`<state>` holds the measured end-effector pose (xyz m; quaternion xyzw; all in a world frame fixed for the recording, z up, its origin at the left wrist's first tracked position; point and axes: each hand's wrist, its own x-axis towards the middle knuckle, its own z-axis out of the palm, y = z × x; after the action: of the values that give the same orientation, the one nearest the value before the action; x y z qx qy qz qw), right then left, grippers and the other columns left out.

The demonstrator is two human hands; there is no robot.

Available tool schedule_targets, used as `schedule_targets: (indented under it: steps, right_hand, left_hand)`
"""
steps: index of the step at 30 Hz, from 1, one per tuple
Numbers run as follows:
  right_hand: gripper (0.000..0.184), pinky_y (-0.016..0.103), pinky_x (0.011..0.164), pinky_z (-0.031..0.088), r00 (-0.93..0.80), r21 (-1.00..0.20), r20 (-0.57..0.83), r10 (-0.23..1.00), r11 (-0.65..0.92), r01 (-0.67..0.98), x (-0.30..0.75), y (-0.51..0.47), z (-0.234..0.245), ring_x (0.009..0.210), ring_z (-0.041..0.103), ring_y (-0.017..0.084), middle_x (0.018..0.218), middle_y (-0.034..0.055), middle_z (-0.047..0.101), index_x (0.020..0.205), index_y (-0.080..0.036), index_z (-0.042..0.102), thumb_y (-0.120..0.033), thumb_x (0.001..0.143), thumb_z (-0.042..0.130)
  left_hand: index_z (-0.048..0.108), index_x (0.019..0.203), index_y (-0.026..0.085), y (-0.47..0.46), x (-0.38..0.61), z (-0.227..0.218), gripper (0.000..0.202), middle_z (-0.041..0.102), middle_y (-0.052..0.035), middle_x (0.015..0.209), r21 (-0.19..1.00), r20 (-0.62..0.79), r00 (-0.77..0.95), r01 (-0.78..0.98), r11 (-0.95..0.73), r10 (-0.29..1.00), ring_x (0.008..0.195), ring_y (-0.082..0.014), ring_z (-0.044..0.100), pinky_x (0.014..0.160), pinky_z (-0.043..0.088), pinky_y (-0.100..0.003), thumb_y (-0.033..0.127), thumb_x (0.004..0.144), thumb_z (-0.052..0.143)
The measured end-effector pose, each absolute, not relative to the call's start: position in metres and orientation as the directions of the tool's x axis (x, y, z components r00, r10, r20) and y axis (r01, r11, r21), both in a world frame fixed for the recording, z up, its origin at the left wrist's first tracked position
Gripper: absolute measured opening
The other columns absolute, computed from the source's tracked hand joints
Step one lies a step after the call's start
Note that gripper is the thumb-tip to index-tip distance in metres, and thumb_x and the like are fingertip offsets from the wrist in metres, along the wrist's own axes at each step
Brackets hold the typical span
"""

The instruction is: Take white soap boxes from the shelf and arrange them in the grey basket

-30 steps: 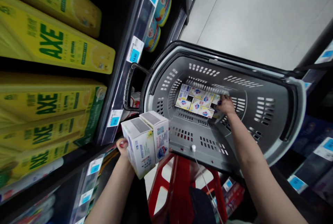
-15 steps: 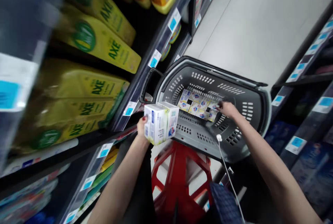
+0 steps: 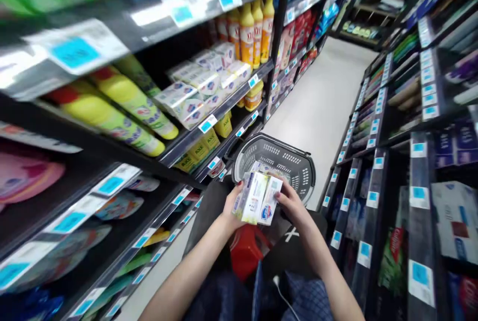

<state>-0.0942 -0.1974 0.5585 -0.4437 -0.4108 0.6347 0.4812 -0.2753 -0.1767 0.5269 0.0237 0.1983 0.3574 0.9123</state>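
Now got the right hand [image 3: 293, 204] up out of the basket [image 3: 278, 151] and onto the white soap boxes [image 3: 257, 196], next to the left hand [image 3: 231, 206], with the view swung up from the basket to show way more of the aisle. Grasping the boxes from both sides with the fingers of each hand, though can't see the ones tucked behind. Holding them tilted between the knees and the basket, blocking most of the near rim plus a good part of the packs [image 3: 259, 166] lying inside. Can't tell how high above the rim.

Right below, between dark trouser legs [image 3: 205, 206], something red [image 3: 244, 254], plus a white cord [image 3: 286, 301] across the lap.

Over to the left, loads of stuff: more soap packs [image 3: 203, 87] stacked on the shelf, yellow bottles [image 3: 123, 107] lying down just beside, orange-labelled bottles [image 3: 246, 32] standing behind, yellow AXE containers [image 3: 199, 151] one level lower. Also got a big shelf edge with a price tag [image 3: 74, 52] cutting across the upper left, pretty blurry.

Smooth pale floor [image 3: 306, 92] down the aisle, with dark shelving [image 3: 418, 176] hemming in the right and more racks at the far end [image 3: 362, 27].
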Motion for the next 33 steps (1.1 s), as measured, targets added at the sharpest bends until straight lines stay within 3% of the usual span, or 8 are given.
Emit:
schedule_targets:
  steps: [7,11,13,15,18,21,24,33]
  right_hand:
    - [0.065,0.038,0.09,0.051,-0.194,-0.953,-0.08,0.978,-0.132,-0.272,-0.131,-0.258,0.628,0.106,0.061,0.026,0.118,0.0074,0.064,0.12,-0.023,0.062,-0.044,0.063,0.082]
    - [0.067,0.04,0.097,0.049,-0.001,-0.909,-0.015,1.0,-0.014,-0.416,-0.152,-0.28,0.651,0.11,0.061,0.027,0.118,0.0087,0.064,0.121,-0.022,0.061,-0.044,0.061,0.083]
    - [0.075,0.043,0.099,0.049,0.084,-0.867,0.012,0.996,0.052,-0.496,-0.16,-0.289,0.658,0.111,0.06,0.028,0.12,0.0109,0.063,0.125,-0.021,0.058,-0.047,0.059,0.082]
    - [0.083,0.046,0.101,0.048,0.129,-0.843,0.044,0.991,0.106,-0.527,-0.164,-0.296,0.664,0.115,0.059,0.03,0.121,0.0131,0.063,0.128,-0.021,0.055,-0.054,0.057,0.082]
    - [0.091,0.051,0.103,0.046,0.172,-0.85,0.062,0.983,0.142,-0.507,-0.164,-0.305,0.67,0.121,0.055,0.032,0.121,0.0136,0.062,0.129,-0.023,0.054,-0.067,0.052,0.078]
    - [0.085,0.054,0.103,0.045,0.157,-0.845,0.022,0.987,0.102,-0.525,-0.16,-0.312,0.676,0.123,0.053,0.032,0.122,0.0119,0.062,0.126,-0.026,0.056,-0.078,0.059,0.064]
    - [0.074,0.055,0.101,0.047,0.109,-0.827,-0.009,0.994,0.054,-0.56,-0.157,-0.318,0.681,0.123,0.053,0.031,0.12,0.0111,0.062,0.124,-0.027,0.058,-0.079,0.072,0.048]
    - [0.057,0.048,0.114,0.037,0.284,-0.692,-0.094,0.954,0.143,-0.708,-0.15,-0.311,0.672,0.12,0.053,0.023,0.114,0.0079,0.063,0.115,-0.025,0.059,-0.07,0.079,0.055]
  left_hand:
    - [0.066,0.119,0.012,-0.242,-0.314,0.614,0.047,0.071,-0.016,0.113,0.116,-0.296,0.726,-0.618,0.777,0.621,0.11,-0.0374,0.063,0.103,0.039,-0.06,0.045,0.089,0.051]
    - [0.063,0.122,0.014,-0.27,-0.332,0.621,0.051,0.07,-0.0156,0.113,0.088,-0.21,0.703,-0.679,0.729,0.68,0.109,-0.0364,0.063,0.1,0.039,-0.063,0.05,0.09,0.047]
    - [0.063,0.119,0.013,-0.274,-0.344,0.606,0.051,0.071,-0.0164,0.109,0.1,-0.167,0.71,-0.679,0.728,0.685,0.101,-0.0349,0.066,0.092,0.046,-0.061,0.05,0.09,0.045]
    - [0.063,0.117,0.014,-0.271,-0.359,0.579,0.049,0.072,-0.0166,0.106,0.122,-0.15,0.72,-0.667,0.735,0.678,0.09,-0.0318,0.069,0.077,0.055,-0.052,0.048,0.09,0.043]
    - [0.059,0.12,0.013,-0.257,-0.383,0.528,0.048,0.072,-0.0167,0.106,0.181,-0.252,0.69,-0.655,0.733,0.679,0.077,-0.0283,0.071,0.059,0.057,-0.04,0.045,0.091,0.039]
    - [0.056,0.123,0.009,-0.249,-0.401,0.481,0.047,0.073,-0.0171,0.101,0.224,-0.362,0.601,-0.685,0.693,0.712,0.076,-0.0274,0.072,0.061,0.058,-0.039,0.039,0.093,0.036]
    - [0.056,0.12,0.01,-0.253,-0.409,0.447,0.04,0.074,-0.0157,0.1,0.231,-0.382,0.583,-0.692,0.684,0.717,0.078,-0.0248,0.073,0.066,0.058,-0.036,0.032,0.092,0.037]
    - [0.059,0.117,0.006,-0.26,-0.419,0.414,0.04,0.074,-0.0164,0.101,0.222,-0.419,0.597,-0.663,0.715,0.684,0.079,-0.0241,0.073,0.067,0.057,-0.035,0.031,0.089,0.044]
